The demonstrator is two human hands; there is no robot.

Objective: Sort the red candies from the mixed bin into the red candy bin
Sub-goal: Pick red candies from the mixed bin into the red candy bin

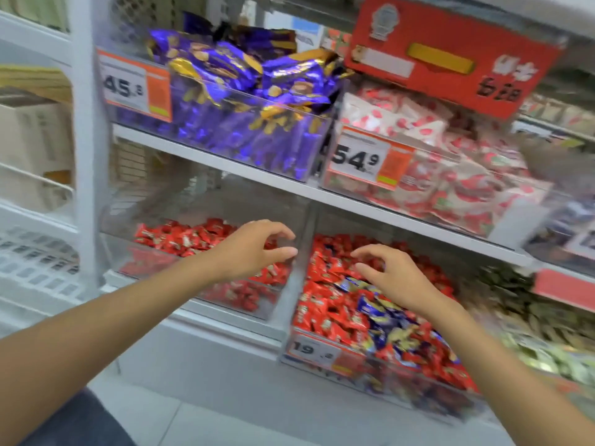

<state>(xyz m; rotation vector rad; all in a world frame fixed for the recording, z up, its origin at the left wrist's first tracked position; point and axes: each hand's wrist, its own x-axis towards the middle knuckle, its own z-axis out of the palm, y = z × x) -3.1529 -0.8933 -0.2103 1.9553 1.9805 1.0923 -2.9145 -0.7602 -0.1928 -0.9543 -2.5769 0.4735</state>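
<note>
Red candies (325,272) are seen heaped in the mixed bin (402,386), where they are mingled with blue-and-gold wrapped candies (375,305) that are gathered mostly toward the front and middle of that bin. A price label (317,350) marked 19.8 is fixed to the front left corner of the mixed bin.

The red candy bin (148,255) is set just to the left of the mixed bin, on the same level, and only red wrappers are seen inside it.

The right hand (392,278) is held over the middle of the mixed bin. Its grip is apart, with the fingers bent and spread above the candies, and nothing is held in it. Whether the fingertips touch the wrappers cannot be told.

The left hand (254,249) is held to the left of the mixed bin, above the right-hand part of the red candy bin. Its grip is likewise apart, thumb and fingers loosely curved, and nothing is held.

Above the mixed bin, on the next shelf (225,164), a bin of white packets printed with strawberries (450,175) is placed, and a bin of purple-and-gold packets (244,101) is placed up and to the left. A red sign (450,53) is hung higher still. Greenish packets (547,333), blurred, are seen to the right of the mixed bin.
</note>
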